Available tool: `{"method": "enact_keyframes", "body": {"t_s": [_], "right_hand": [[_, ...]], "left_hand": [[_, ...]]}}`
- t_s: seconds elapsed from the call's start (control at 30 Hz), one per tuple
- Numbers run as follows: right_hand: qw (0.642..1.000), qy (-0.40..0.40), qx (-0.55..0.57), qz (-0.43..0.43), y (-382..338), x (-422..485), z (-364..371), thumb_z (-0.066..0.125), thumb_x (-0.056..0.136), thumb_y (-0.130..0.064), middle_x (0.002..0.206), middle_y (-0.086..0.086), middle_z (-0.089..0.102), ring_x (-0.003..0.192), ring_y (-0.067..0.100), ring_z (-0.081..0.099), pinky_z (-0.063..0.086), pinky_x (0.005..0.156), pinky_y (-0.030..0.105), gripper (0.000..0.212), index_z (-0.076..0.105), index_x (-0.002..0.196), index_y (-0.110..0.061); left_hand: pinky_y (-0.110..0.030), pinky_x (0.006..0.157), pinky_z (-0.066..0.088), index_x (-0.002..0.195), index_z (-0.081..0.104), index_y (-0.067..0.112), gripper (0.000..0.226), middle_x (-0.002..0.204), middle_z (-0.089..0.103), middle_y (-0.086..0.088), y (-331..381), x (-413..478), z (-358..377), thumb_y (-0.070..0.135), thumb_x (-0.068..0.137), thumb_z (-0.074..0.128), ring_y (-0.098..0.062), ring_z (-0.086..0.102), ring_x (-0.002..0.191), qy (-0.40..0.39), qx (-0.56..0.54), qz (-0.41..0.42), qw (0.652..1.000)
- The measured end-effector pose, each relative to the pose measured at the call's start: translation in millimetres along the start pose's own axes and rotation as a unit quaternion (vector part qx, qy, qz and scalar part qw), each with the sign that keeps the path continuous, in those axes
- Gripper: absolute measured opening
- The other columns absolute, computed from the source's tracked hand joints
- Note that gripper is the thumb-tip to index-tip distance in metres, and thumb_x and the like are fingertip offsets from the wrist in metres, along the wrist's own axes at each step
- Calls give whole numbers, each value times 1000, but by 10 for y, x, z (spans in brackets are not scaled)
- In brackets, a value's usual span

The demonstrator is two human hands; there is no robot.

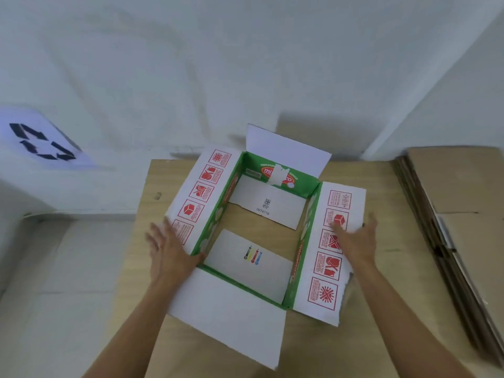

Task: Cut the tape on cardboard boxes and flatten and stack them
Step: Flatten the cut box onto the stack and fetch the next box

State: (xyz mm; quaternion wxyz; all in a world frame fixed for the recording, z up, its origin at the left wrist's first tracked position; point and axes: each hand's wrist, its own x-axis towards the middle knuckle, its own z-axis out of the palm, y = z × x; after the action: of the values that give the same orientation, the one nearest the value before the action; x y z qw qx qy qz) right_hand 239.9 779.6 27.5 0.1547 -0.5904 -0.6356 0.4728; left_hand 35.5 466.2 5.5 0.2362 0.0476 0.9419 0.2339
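The open box (253, 266) sits on the tabletop (381, 282) between the hands. The left hand (169, 249) and right hand (357, 238) lie flat on its side flaps (gripping nothing). It looks light and bendy, so hold the side walls.

Soft, even indoor light, mid-bright, cool bluish cast. The box (226, 309) throws a soft shadow on the wall (245, 64) at upper centre, so the source is on the near side. No hard glare. Fingers of the left hand (166, 249) are motion-blurred, the right hand (357, 238) less so. Fisheye bends the upper-right wall corner and the cardboard stack (450, 186). Overall soft.
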Motion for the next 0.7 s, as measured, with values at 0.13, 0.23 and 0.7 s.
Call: {"method": "enact_keyframes", "body": {"t_s": [0.13,0.23,0.7], "right_hand": [[936,-190,259,145,276,-558,-241,67,89,-13,114,15,74,100,36,72,59,85,55,38,64,127,-12],[932,-202,258,155,319,-840,-133,61,90,2,111,19,74,93,35,74,62,76,49,34,64,123,-8],[957,-233,-131,-113,-694,-1699,-17,59,86,1,98,-7,74,87,17,74,62,78,36,31,66,102,-24]], "left_hand": [[-50,113,41,159,13,18,139,163,30,-12,-210,-66,49,48,54,97,-32,41,143,18,-337,-136,931],[-32,61,59,128,57,14,68,123,69,-14,-170,-98,-11,36,72,88,-26,70,92,-85,-473,-166,861],[-42,80,60,139,53,29,38,113,75,-8,691,-412,-891,43,103,51,-30,74,95,-246,-518,18,819]]}}
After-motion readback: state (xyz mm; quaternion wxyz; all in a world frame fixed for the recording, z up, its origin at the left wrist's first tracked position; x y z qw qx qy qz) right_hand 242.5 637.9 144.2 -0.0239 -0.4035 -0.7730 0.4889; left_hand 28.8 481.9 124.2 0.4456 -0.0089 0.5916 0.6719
